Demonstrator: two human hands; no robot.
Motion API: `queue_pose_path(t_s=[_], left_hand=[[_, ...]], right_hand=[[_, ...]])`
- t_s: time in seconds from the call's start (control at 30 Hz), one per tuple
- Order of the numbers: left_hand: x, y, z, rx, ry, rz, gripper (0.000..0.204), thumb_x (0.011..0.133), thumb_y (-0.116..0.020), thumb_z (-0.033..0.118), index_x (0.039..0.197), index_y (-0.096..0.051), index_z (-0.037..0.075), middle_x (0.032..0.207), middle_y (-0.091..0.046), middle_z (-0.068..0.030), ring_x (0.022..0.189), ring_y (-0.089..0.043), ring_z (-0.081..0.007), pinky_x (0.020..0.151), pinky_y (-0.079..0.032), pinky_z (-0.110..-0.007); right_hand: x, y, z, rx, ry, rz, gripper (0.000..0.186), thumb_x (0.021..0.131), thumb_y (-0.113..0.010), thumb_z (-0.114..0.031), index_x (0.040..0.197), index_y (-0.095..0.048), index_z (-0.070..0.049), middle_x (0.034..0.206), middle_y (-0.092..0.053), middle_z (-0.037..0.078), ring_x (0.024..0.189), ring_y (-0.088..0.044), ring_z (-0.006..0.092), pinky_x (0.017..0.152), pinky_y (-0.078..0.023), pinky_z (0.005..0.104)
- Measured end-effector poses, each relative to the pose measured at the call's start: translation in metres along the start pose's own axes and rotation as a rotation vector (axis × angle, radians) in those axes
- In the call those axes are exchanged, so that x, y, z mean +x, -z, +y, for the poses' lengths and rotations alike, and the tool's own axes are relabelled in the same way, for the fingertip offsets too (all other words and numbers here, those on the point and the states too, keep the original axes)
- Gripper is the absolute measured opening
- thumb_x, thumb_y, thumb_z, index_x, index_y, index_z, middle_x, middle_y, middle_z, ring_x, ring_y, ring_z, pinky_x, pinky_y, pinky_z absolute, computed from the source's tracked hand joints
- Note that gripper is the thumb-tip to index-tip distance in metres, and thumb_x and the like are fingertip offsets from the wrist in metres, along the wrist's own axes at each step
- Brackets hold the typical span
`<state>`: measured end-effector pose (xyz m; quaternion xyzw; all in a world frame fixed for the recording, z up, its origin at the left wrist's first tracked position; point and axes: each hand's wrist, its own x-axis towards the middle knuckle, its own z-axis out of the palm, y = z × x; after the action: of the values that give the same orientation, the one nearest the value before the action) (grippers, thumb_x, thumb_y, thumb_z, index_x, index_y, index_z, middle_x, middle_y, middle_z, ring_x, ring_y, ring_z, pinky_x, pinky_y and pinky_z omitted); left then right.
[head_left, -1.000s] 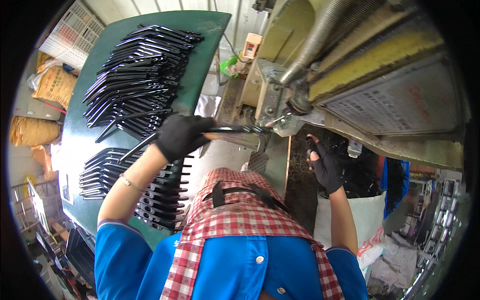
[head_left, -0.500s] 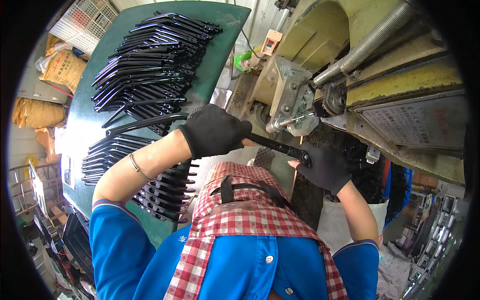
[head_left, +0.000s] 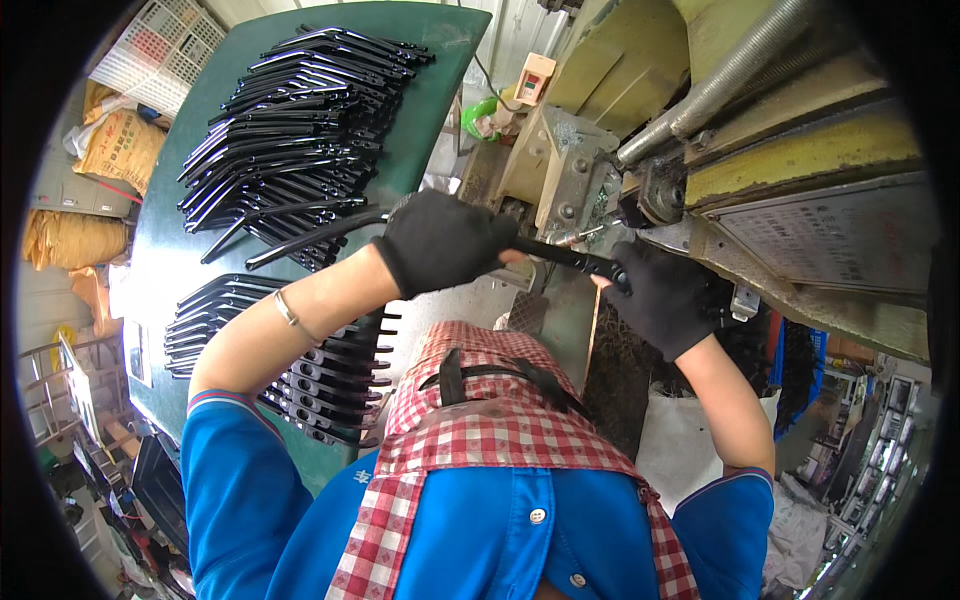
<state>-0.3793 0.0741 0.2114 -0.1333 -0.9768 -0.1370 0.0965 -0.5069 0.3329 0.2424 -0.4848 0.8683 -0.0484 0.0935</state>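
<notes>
A bent black metal tube (head_left: 562, 256) stretches across in front of me, held by both gloved hands. My left hand (head_left: 448, 243) is wrapped round its middle, and the bent end sticks out past that wrist over the green table. At the tube's other end, which has holes in it, my right hand (head_left: 668, 297) is closed with the thumb along the tube. That end sits just in front of the machine's metal spindle and bracket (head_left: 580, 236); whether they touch I cannot tell. The glove hides part of the tube's right tip.
On the green table (head_left: 420, 130) at the left lies a large pile of bent black tubes (head_left: 300, 110), with a neat row of more tubes (head_left: 325, 390) nearer me. The yellow-green machine (head_left: 800, 150) fills the right. A switch box (head_left: 534, 78) stands behind. A white sack (head_left: 690, 430) is below my right arm.
Both hands have moved a little away from me and to the right with the tube. Its holed end is now closer to the machine's bracket.
</notes>
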Motion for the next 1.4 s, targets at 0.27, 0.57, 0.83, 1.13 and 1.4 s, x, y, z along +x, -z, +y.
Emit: queue_pose_path(t_s=[0.27, 0.57, 0.83, 1.13, 1.4], left_hand=[[0.036, 0.004, -0.022, 0.077, 0.004, -0.042, 0.034, 0.09, -0.056, 0.046, 0.082, -0.055, 0.012, 0.064, -0.058, -0.0065, 0.056, -0.06, -0.0305, 0.049, -0.045, -0.042], [0.043, 0.007, -0.037, 0.038, -0.065, -0.037, 0.035, 0.09, -0.056, 0.048, 0.086, -0.058, 0.013, 0.058, -0.056, -0.0101, 0.054, -0.059, -0.0333, 0.049, -0.044, -0.045], [0.045, 0.008, -0.034, 0.026, -0.06, -0.109, 0.032, 0.091, -0.056, 0.045, 0.091, -0.06, 0.013, 0.065, -0.061, -0.0147, 0.061, -0.063, -0.0373, 0.055, -0.047, -0.047], [0.05, -0.02, -0.051, 0.064, -0.061, -0.176, 0.035, 0.092, -0.052, 0.049, 0.098, -0.061, 0.016, 0.072, -0.065, -0.0129, 0.066, -0.065, -0.0371, 0.06, -0.05, -0.048], [0.041, -0.012, -0.061, 0.008, -0.008, -0.212, 0.025, 0.086, -0.064, 0.037, 0.095, -0.06, 0.015, 0.08, -0.065, -0.012, 0.077, -0.066, -0.0336, 0.065, -0.051, -0.046]], right_hand=[[0.015, -0.004, 0.024, -0.055, -0.005, 0.125, 0.044, 0.088, -0.062, -0.041, 0.115, -0.062, -0.007, 0.109, -0.063, 0.019, 0.101, -0.058, 0.0396, 0.09, -0.045, 0.0477], [0.022, 0.001, 0.02, 0.032, -0.057, -0.035, 0.046, 0.089, -0.056, -0.043, 0.116, -0.061, -0.006, 0.109, -0.064, 0.021, 0.101, -0.059, 0.0402, 0.091, -0.045, 0.048], [0.034, -0.001, 0.028, -0.031, -0.266, -0.21, 0.032, 0.082, -0.059, -0.03, 0.097, -0.062, -0.001, 0.088, -0.065, 0.023, 0.082, -0.063, 0.0372, 0.073, -0.048, 0.0469], [0.042, -0.031, 0.012, 0.006, -0.375, -0.13, 0.04, 0.074, -0.071, -0.025, 0.107, -0.063, -0.005, 0.094, -0.066, 0.019, 0.086, -0.065, 0.0339, 0.077, -0.05, 0.0407], [-0.008, -0.034, -0.016, -0.023, 0.004, 0.672, 0.028, 0.076, -0.073, -0.016, 0.099, -0.061, -0.004, 0.089, -0.064, 0.013, 0.084, -0.062, 0.034, 0.077, -0.048, 0.0424]])
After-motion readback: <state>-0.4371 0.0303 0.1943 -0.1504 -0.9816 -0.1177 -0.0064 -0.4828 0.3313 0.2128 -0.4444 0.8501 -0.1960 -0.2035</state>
